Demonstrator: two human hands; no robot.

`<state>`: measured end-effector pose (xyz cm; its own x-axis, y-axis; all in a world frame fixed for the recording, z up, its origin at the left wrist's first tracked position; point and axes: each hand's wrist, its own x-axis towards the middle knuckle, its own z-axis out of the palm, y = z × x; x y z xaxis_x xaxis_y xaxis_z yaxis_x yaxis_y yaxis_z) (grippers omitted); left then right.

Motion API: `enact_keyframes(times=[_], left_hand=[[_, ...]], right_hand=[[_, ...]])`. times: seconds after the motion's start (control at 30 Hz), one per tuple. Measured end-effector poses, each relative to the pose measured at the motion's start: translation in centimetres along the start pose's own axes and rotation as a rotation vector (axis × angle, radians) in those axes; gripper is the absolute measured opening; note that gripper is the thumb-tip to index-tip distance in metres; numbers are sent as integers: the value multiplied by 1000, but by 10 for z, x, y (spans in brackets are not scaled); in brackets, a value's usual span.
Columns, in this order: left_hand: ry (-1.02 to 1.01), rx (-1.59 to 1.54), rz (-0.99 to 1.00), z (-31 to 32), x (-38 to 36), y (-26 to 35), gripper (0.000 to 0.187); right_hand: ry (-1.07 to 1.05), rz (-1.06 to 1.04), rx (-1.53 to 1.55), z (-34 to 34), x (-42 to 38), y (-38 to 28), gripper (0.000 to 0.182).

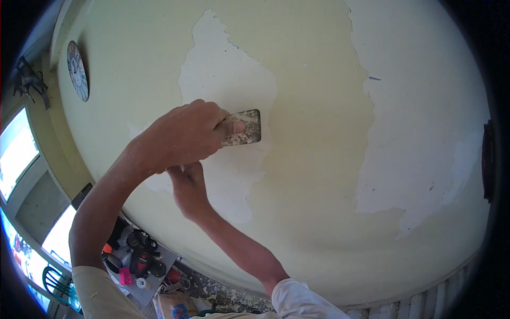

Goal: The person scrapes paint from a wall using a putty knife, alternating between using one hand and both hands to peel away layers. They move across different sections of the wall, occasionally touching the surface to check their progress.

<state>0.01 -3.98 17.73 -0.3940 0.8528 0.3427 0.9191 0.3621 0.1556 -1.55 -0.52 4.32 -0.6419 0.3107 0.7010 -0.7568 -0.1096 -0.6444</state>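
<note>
My left hand (194,133) is closed around a scraper (248,127) with a flat, rectangular, paint-crusted blade, its thumb pressed on the blade's face. The blade lies close over a bare whitish patch (228,69) in the yellow wall (313,127), near the patch's right edge. Just below the left wrist, my right hand (188,186) is curled closed, its fingertips covered by the left hand. I cannot tell what it grips.
Another whitish patch (409,133) with a ragged edge spreads over the right of the wall. A clock (78,70) hangs at upper left. Below stand a cluttered table (167,259), a cardboard box (172,304) and a green chair (53,282). Bright windows (18,154) line the left.
</note>
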Motion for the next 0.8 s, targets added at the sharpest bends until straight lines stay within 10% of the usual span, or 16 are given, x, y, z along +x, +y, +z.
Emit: enact_keyframes(times=[0.33, 0.4, 0.63, 0.8], left_hand=[[-67, -32, -81, 3, 0, -8, 43], [146, 73, 169, 10, 2, -5, 43], [-108, -30, -85, 3, -2, -3, 38], [9, 129, 160, 17, 4, -15, 29]], right_hand=[[50, -60, 59, 3, -1, 12, 17], [30, -92, 142, -2, -3, -2, 17], [42, -52, 105, 3, -10, 5, 16], [47, -112, 105, -1, -11, -5, 15]])
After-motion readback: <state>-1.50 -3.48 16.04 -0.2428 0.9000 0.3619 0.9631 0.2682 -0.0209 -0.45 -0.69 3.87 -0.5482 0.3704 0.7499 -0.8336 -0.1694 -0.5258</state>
